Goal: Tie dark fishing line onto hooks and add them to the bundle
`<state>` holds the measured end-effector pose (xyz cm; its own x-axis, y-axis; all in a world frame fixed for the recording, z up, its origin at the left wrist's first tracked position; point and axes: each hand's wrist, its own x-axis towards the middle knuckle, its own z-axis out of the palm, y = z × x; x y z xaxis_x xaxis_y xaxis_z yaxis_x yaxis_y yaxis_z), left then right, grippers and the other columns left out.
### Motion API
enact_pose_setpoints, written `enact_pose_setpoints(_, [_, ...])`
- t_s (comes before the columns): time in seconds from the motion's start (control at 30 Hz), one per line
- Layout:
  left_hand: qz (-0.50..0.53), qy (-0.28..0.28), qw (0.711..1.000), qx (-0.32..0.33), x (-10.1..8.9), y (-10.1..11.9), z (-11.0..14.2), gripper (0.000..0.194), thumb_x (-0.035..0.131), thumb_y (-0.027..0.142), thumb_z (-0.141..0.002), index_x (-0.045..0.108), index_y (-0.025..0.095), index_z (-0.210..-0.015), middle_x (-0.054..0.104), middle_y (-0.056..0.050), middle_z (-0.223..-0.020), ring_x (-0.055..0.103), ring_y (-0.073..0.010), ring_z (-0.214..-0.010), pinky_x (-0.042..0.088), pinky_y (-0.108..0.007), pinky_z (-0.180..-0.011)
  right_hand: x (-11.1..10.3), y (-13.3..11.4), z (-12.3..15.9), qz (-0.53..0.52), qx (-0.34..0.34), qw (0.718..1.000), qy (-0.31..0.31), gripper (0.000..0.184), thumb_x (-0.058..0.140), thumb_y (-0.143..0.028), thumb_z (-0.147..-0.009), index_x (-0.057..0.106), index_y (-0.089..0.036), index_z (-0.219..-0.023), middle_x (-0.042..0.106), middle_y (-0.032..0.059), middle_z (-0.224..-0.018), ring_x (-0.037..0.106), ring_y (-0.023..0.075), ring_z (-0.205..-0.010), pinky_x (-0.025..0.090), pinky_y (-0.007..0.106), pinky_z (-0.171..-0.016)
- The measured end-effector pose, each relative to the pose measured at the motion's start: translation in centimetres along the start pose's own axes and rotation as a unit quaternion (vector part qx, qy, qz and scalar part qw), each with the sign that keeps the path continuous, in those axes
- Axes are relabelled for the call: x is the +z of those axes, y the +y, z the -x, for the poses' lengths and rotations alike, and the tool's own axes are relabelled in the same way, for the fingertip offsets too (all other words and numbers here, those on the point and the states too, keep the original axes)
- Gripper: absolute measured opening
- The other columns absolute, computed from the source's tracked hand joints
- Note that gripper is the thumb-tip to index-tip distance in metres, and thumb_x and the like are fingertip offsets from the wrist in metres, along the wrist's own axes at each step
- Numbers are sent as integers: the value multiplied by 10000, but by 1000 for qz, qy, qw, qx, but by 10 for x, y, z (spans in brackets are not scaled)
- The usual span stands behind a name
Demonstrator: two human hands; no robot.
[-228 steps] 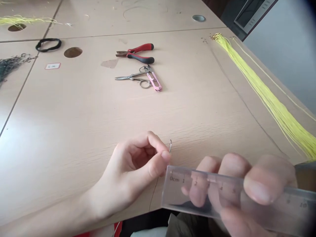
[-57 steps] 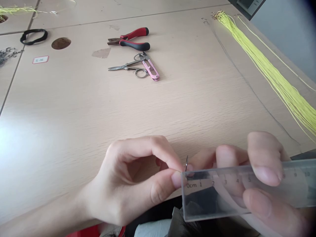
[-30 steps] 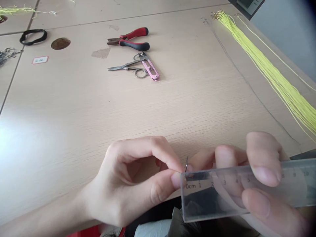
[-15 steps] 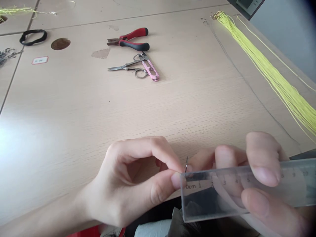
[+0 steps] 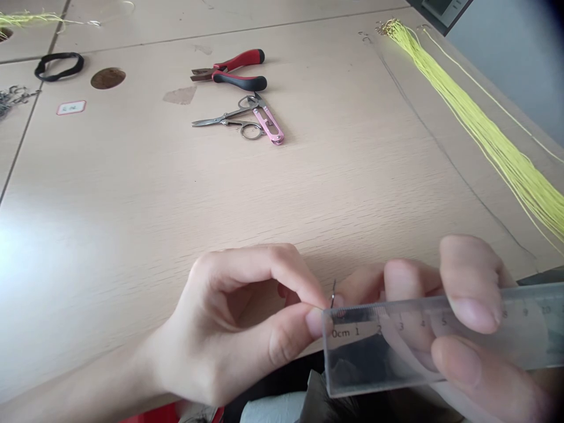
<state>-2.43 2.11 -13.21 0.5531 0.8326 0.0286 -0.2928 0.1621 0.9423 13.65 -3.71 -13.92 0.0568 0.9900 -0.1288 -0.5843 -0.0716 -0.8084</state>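
In the head view, my left hand (image 5: 229, 335) is closed in a pinch, thumb against forefinger, at the zero end of a clear plastic ruler (image 5: 365, 364). A short, thin dark strand (image 5: 333, 292) sticks up from those fingertips beside the ruler's corner; whether it is cord or wire I cannot tell. My right hand (image 5: 469, 299) grips the ruler between thumb and fingers, some of them seen through the plastic. The ruler's marks run from 0 cm rightward, and it is held just over the table's near edge.
Farther back lie red-and-black pliers (image 5: 240, 69), small folding scissors (image 5: 229, 120) and pink thread snips (image 5: 269, 123). A bundle of yellow cords (image 5: 480, 117) and a thin grey cord (image 5: 434, 138) stretch along the right. At left are a black band (image 5: 59, 66) and a small label (image 5: 71, 107).
Almost nothing differs; both hands keep their hold, and the ruler has shifted only very slightly.
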Motion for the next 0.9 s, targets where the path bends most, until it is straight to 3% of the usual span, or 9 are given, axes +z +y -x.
enact_pose_setpoints(0.23, [-12, -7, 1000, -19, -1, 1, 0, 170, 595, 18, -758, 694, 155, -752, 600, -14, -632, 547, -106, -568, 474, -213, -507, 1, -4, 1, -9, 42, 999, 8, 328, 774, -338, -573, 479, -310, -714, 322, -39, -483, 523, 208, -633, 491, 312, -546])
enact_pose_setpoints(0.7, [-6, -6, 1000, -23, 0, 3, 1, 184, 599, 15, -758, 706, 164, -770, 608, -12, -650, 557, -103, -581, 481, -209, -511, 2, 1, 1, -32, 23, 999, -5, 327, 760, -303, -600, 462, -298, -735, 308, -37, -480, 528, 208, -653, 505, 302, -558])
enact_pose_setpoints(0.8, [-4, -9, 1000, -22, 0, 3, 2, 187, 603, 13, -758, 708, 166, -779, 613, -11, -655, 565, -105, -594, 490, -213, -529, 9, -2, 3, -59, 34, 998, 1, 349, 763, -284, -598, 441, -291, -732, 273, -47, -495, 504, 187, -629, 468, 275, -554])
enact_pose_setpoints(0.9, [-4, -7, 1000, -27, 0, 4, 2, 198, 598, 8, -757, 712, 168, -783, 615, -12, -657, 563, -105, -589, 489, -216, -527, 19, -10, 5, -85, 62, 994, 21, 347, 747, -280, -612, 425, -283, -743, 331, -31, -552, 513, 195, -703, 450, 290, -625])
